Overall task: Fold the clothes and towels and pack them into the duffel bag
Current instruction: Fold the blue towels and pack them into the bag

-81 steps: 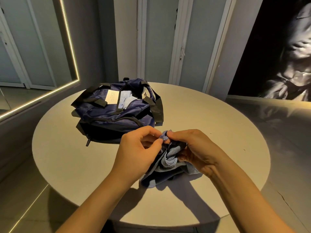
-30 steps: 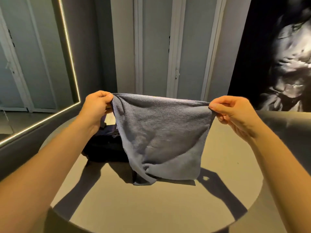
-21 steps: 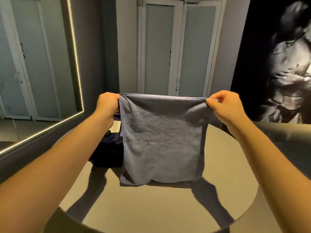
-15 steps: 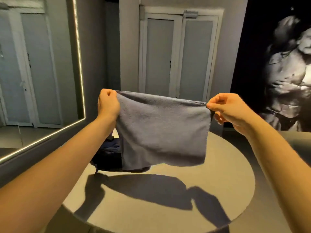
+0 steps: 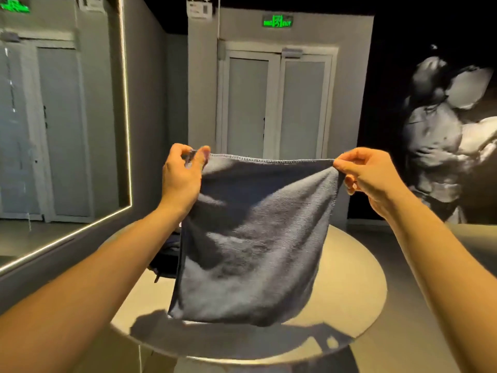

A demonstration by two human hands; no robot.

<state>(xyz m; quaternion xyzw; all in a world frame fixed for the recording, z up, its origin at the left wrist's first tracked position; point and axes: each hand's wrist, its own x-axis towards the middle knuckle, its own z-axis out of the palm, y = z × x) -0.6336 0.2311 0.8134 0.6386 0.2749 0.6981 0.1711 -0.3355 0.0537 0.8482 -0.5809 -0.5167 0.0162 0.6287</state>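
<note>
The grey towel [image 5: 250, 238] hangs in the air over the round table [image 5: 355, 281], pinched at its top corners by the left hand [image 5: 183, 173] and right hand [image 5: 368, 173]. It looks soft, light and limp, so corners are the best hold. The duffel bag [image 5: 165, 261] sits far left, mostly hidden behind the cloth.

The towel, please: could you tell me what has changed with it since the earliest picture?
The towel was lifted off the table and spread open; the left hand and right hand moved apart and now pinch its top corners, so it hangs flat. The duffel bag stayed on the table, mostly hidden behind it.
</note>
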